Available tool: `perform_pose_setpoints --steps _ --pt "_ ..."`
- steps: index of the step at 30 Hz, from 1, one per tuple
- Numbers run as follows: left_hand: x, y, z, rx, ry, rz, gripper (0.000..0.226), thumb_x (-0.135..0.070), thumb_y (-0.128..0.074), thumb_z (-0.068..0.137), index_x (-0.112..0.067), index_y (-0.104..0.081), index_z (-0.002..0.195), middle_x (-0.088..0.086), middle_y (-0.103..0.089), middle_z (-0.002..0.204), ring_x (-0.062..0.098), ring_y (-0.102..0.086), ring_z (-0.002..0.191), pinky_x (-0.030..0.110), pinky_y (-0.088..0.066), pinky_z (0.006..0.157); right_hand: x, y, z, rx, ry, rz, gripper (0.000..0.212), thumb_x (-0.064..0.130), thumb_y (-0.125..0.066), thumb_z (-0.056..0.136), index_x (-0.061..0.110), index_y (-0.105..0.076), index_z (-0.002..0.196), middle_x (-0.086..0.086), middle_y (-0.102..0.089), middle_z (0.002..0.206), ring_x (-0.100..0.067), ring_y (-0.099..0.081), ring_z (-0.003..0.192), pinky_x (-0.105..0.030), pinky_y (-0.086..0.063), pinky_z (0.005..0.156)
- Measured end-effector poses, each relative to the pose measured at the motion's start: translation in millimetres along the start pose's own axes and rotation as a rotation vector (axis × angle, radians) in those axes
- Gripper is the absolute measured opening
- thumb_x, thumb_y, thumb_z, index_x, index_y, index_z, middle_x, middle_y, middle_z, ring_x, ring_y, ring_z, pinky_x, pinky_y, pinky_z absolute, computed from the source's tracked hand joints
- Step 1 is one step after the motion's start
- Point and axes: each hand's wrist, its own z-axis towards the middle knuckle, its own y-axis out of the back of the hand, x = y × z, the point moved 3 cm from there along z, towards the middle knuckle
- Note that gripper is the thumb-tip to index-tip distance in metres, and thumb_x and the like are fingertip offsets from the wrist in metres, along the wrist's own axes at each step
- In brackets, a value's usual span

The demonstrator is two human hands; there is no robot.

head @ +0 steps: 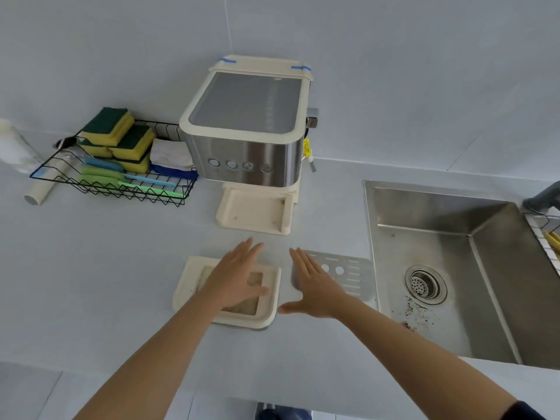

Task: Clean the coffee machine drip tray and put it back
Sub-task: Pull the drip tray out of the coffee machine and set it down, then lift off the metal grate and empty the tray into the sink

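The cream drip tray (194, 286) lies on the counter in front of the coffee machine (245, 131), out of its empty base slot, brownish residue showing inside, so cleaning looks unfinished. The left hand (235, 278) hovers flat over it, fingers extended and close together, gripping nothing. The right hand (315, 291), fingers straight, thumb splayed, hovers over the metal grate (348, 275), which lies in front of the machine toward the sink (454, 268), probably set aside for rinsing.
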Motion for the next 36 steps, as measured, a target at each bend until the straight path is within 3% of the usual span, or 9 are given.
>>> perform_pose_setpoints --steps 8,13,16,20,24,28,33,36 --pt "70.1 12.8 -43.6 -0.012 0.225 -0.115 0.123 -0.058 -0.076 0.055 -0.03 0.004 0.145 0.001 0.012 0.156 0.022 -0.002 0.144 0.042 -0.015 0.114 40.4 -26.7 15.1 0.043 -0.041 -0.004 0.13 0.057 -0.074 0.062 0.023 0.02 0.144 -0.006 0.023 0.155 -0.023 0.016 0.144 -0.043 -0.007 0.117" --pt "96.7 3.9 -54.0 0.121 0.232 -0.12 0.139 -0.055 -0.082 0.046 -0.033 0.016 0.141 0.003 0.024 0.153 0.029 -0.006 0.143 0.044 -0.022 0.112 48.4 -42.5 14.9 -0.009 -0.082 0.019 0.138 0.057 -0.078 0.054 0.023 0.021 0.143 -0.01 0.031 0.151 -0.027 0.016 0.143 -0.043 -0.01 0.116" --pt "108.1 -3.7 -56.2 0.181 0.198 -0.109 0.146 -0.047 -0.085 0.045 -0.025 0.024 0.14 0.002 0.026 0.152 0.026 -0.005 0.143 0.04 -0.022 0.112 46.9 -49.8 13.6 -0.036 -0.113 0.037 0.143 0.056 -0.08 0.052 0.021 0.026 0.141 -0.011 0.036 0.149 -0.029 0.018 0.143 -0.042 -0.007 0.117" --pt "115.2 -6.0 -55.8 0.125 0.115 -0.161 0.142 -0.039 -0.088 0.042 -0.03 0.016 0.138 -0.001 -0.008 0.152 0.024 -0.027 0.134 0.034 -0.035 0.103 42.3 -56.8 13.3 -0.044 -0.147 0.072 0.148 0.052 -0.082 0.052 0.014 0.032 0.138 -0.014 0.031 0.151 -0.028 0.02 0.142 -0.039 -0.001 0.116" --pt "122.9 -7.6 -56.1 0.091 0.152 -0.252 0.146 -0.031 -0.088 0.044 -0.029 0.022 0.14 0.002 -0.02 0.152 0.023 -0.029 0.133 0.033 -0.034 0.102 39.4 -61.1 14.5 -0.058 -0.15 0.09 0.147 0.047 -0.083 0.054 0.008 0.031 0.138 -0.011 0.024 0.154 -0.027 0.018 0.143 -0.037 0.003 0.116" --pt "122.0 -8.0 -56.6 0.037 0.122 -0.316 0.137 -0.025 -0.084 0.045 -0.032 0.014 0.141 0.002 -0.045 0.131 0.019 -0.049 0.108 0.027 -0.046 0.077 40.3 -62.0 15.1 -0.077 -0.149 0.125 0.146 0.041 -0.085 0.055 0.009 0.029 0.139 -0.007 0.019 0.156 -0.024 0.012 0.144 -0.041 -0.005 0.119" --pt "120.2 -10.3 -59.2 0.011 0.108 -0.412 0.129 -0.02 -0.081 0.046 -0.036 0.006 0.141 -0.004 -0.049 0.123 0.018 -0.056 0.1 0.029 -0.05 0.073 39.2 -60.3 13.3 -0.076 -0.14 0.185 0.144 0.033 -0.086 0.055 0.01 0.027 0.141 -0.003 0.016 0.156 -0.024 0.001 0.145 -0.046 -0.022 0.116" --pt "116.8 -11.2 -59.9 0.009 0.087 -0.474 0.127 -0.017 -0.08 0.047 -0.041 0.004 0.139 -0.012 -0.048 0.121 0.013 -0.056 0.1 0.02 -0.048 0.07 35.0 -59.8 11.3 -0.073 -0.143 0.222 0.145 0.029 -0.086 0.056 0.013 0.031 0.139 -0.002 0.02 0.156 -0.025 -0.004 0.145 -0.045 -0.024 0.116"
